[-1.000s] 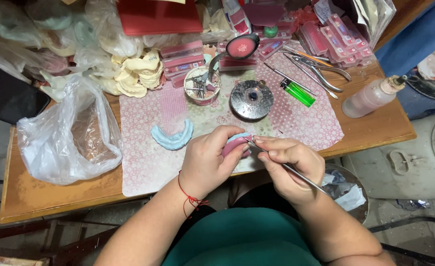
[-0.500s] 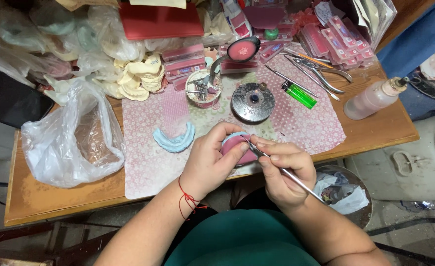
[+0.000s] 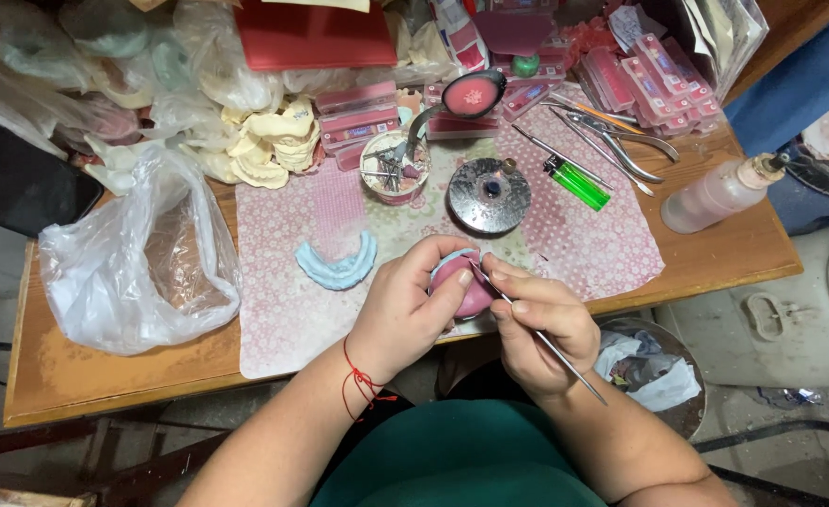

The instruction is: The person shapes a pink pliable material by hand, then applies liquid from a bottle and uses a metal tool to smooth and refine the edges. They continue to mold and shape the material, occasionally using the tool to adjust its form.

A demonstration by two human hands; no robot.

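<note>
We hold a pink wax denture base point(image 3: 471, 286) on its pale blue mould in our left hand point(image 3: 413, 305), just above the near edge of the counter point(image 3: 715, 263); the left grip is pressed around it, thumb on the pink top. Our right hand point(image 3: 538, 329) pinches a thin metal tool point(image 3: 565, 361), its tip touching the pink wax and its handle slanting back toward our body.

On the pink patterned mat point(image 3: 612, 249) a second pale blue arch-shaped mould point(image 3: 337, 266) lies just left of our hands. Beyond them stand a small round burner point(image 3: 490, 195), a cup of small instruments point(image 3: 394, 169) and a green lighter point(image 3: 576, 181).

At the far side sit flat pink rectangular packets point(image 3: 353, 115) in a stack, and more pink boxes with white labels point(image 3: 642, 70) fanned at the right, their print too small to tell. A red flat box point(image 3: 313, 36) lies at the back. A pinkish squeeze bottle point(image 3: 720, 192) lies on its side at the right, and a clear plastic bag point(image 3: 138, 263) slumps at the left.
</note>
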